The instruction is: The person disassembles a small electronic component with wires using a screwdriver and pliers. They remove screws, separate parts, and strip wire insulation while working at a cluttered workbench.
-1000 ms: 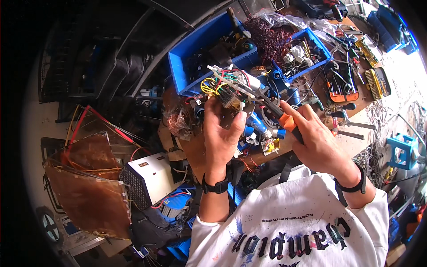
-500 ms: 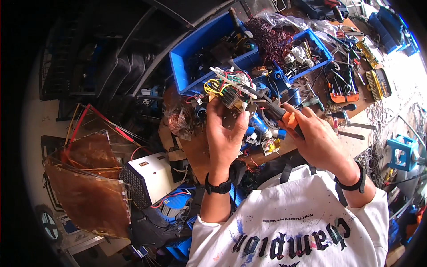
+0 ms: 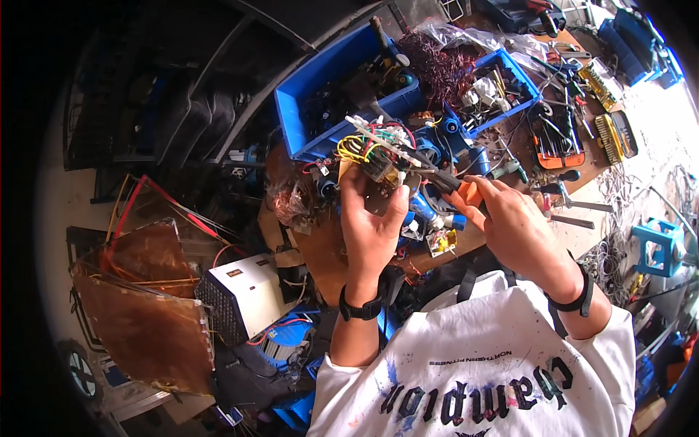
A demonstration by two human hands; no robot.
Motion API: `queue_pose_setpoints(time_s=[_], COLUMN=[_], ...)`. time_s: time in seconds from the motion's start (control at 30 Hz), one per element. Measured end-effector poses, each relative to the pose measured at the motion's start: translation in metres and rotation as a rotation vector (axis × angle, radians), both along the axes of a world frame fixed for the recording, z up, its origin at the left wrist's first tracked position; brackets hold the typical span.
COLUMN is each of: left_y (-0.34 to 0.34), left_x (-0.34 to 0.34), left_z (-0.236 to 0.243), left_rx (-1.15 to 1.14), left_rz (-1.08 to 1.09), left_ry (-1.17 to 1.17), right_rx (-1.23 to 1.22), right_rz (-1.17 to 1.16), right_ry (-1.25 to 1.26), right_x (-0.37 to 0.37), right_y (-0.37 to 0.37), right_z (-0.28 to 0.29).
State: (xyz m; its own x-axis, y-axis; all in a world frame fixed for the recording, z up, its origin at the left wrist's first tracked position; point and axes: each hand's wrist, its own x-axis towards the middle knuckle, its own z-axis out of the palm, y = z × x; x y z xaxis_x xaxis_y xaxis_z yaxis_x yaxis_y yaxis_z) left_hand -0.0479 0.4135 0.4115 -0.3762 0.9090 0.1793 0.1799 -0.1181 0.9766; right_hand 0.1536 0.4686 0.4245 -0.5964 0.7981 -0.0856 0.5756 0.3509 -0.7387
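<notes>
Head: left hand (image 3: pixel 369 227) holds wired component (image 3: pixel 380 163), right hand (image 3: pixel 514 224) 1 orange-handled tool (image 3: pixel 447 180).

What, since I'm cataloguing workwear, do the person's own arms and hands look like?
The left hand and right hand wear no gloves. A black watch-like band circles the left wrist, a black strap the right. Short white sleeves leave the forearms bare.

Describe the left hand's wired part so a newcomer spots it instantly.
Find the largest blue bin at upper centre. Below it, the left hand holds the wired part. Looped yellow wires set it apart from the blue parts to its right.
</notes>
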Motion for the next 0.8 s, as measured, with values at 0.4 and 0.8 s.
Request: queue_pose_setpoints(time_s=[0.4, 0.8], left_y=[-0.002, -0.002], left_x=[-0.002, 0.000], left_z=[0.006, 0.001], left_rx=[-0.005, 0.001], left_rz=[0.000, 0.009], left_ry=[-0.008, -0.007], right_rx=[-0.316, -0.336], right_rz=[0.204, 0.220], right_ry=[0.329, 0.434], right_x=[0.007, 0.005], right_y=[0.018, 0.009], right_z=[-0.003, -0.007])
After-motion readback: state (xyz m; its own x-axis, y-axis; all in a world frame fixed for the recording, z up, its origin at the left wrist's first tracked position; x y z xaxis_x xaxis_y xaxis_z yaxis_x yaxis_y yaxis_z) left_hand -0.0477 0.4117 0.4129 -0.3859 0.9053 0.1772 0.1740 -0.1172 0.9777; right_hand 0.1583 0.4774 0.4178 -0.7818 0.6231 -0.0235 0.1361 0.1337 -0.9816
